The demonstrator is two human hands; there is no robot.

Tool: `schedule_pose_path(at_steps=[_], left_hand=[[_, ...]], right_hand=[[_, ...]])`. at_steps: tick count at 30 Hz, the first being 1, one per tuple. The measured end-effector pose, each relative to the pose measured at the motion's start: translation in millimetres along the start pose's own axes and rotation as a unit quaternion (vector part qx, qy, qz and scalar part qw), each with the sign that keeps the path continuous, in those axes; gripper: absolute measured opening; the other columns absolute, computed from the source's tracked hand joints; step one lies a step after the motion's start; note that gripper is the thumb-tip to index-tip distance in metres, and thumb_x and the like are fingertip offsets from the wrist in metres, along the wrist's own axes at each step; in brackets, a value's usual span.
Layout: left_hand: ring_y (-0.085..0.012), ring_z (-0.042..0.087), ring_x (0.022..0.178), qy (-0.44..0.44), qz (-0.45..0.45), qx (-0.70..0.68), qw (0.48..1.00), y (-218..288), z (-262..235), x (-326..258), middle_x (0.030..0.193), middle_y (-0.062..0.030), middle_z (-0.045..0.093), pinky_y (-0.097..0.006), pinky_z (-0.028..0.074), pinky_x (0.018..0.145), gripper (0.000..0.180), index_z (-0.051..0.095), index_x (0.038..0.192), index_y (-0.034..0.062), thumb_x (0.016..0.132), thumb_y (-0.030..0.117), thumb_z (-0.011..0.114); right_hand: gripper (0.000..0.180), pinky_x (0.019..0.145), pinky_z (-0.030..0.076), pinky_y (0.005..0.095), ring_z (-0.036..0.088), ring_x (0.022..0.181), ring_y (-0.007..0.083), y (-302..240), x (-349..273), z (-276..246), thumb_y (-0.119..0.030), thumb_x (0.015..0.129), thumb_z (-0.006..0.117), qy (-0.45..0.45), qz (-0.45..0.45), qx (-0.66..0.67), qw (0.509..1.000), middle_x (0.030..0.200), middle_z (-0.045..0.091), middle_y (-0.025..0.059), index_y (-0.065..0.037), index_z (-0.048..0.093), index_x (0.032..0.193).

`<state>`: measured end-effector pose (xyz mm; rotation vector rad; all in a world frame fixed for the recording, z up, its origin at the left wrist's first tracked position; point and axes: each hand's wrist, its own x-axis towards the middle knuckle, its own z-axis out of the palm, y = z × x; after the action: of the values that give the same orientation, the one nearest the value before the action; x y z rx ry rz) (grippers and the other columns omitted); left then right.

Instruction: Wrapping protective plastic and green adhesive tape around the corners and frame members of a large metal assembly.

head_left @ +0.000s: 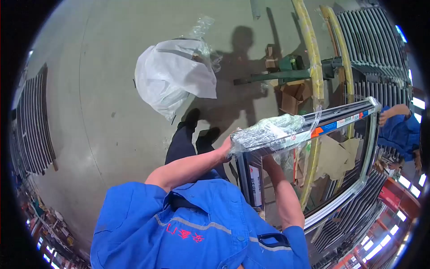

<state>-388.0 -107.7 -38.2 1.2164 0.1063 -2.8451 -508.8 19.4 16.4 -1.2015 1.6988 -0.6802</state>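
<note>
A dark metal window frame (pixel 342 112) with labels and tape stands tilted at my right. Clear plastic film (pixel 273 130) is bunched over its upper rail near me. My left hand (pixel 225 148) is closed round the near corner, partly under the film. My right hand (pixel 268 162) reaches through the frame's opening to the underside of the same rail; its fingers are hidden behind the rail. At the frame's far end, a co-worker's hand (pixel 394 112) is at the corner, the person in a blue sleeve.
Yellow-wrapped support bars (pixel 313 58) run beneath the frame, beside a green metal stand (pixel 291 76). An open cardboard box (pixel 293 96) sits below. A large white sack (pixel 174 74) lies on the floor ahead. Racks of stacked profiles (pixel 371 40) stand right, another stack (pixel 33 125) left.
</note>
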Motion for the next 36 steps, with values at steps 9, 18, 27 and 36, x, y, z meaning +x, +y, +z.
schedule_pose_path(at_steps=[9, 18, 27, 36], left_hand=[[-0.0241, 0.046, 0.132, -0.134, 0.035, 0.154, 0.978, -12, -32, 30, 0.146, -0.011, 0.047, -0.037, 0.034, 0.114, 0.051, 0.042, 0.145, 0.0053, 0.104, 0.035, 0.039], [-0.0231, 0.042, 0.136, -0.275, 0.096, 0.391, 0.873, 2, -36, 24, 0.151, -0.0094, 0.042, -0.037, 0.03, 0.116, 0.053, 0.04, 0.147, 0.0075, 0.099, 0.024, 0.054], [-0.0282, 0.049, 0.127, -0.198, 0.226, 0.639, 0.708, 40, -89, 15, 0.141, -0.0103, 0.053, -0.036, 0.038, 0.109, 0.062, 0.053, 0.138, 0.0107, 0.084, 0.036, 0.072], [-0.0152, 0.061, 0.08, 0.071, -0.001, 0.411, 0.909, 65, 0, -97, 0.09, -0.0002, 0.062, -0.034, 0.051, 0.068, 0.027, 0.059, 0.11, 0.0109, 0.096, 0.034, 0.056]], right_hand=[[0.049, 0.105, 0.038, 0.0463, 0.052, 0.123, 0.0371, 25, -5, 17, -0.026, 0.084, 0.072, 0.074, -0.008, -0.037, 0.997, 0.13, 0.058, 0.0183, -0.006, 0.059, 0.126], [0.079, 0.079, 0.054, 0.0362, 0.061, 0.106, 0.0302, 30, -12, 36, -0.021, 0.067, 0.088, 0.239, -0.033, -0.02, 0.97, 0.122, 0.058, 0.0146, -0.007, 0.044, 0.131], [0.107, 0.093, 0.052, 0.0392, 0.053, 0.118, 0.0246, 25, -26, 29, 0.004, 0.064, 0.082, 0.213, -0.006, 0.422, 0.881, 0.137, 0.041, 0.0089, -0.011, 0.018, 0.148], [0.105, 0.099, 0.048, 0.042, 0.049, 0.125, 0.0277, -5, -44, 19, 0.003, 0.066, 0.081, 0.253, -0.059, 0.451, 0.854, 0.139, 0.039, 0.0111, -0.01, 0.017, 0.148]])
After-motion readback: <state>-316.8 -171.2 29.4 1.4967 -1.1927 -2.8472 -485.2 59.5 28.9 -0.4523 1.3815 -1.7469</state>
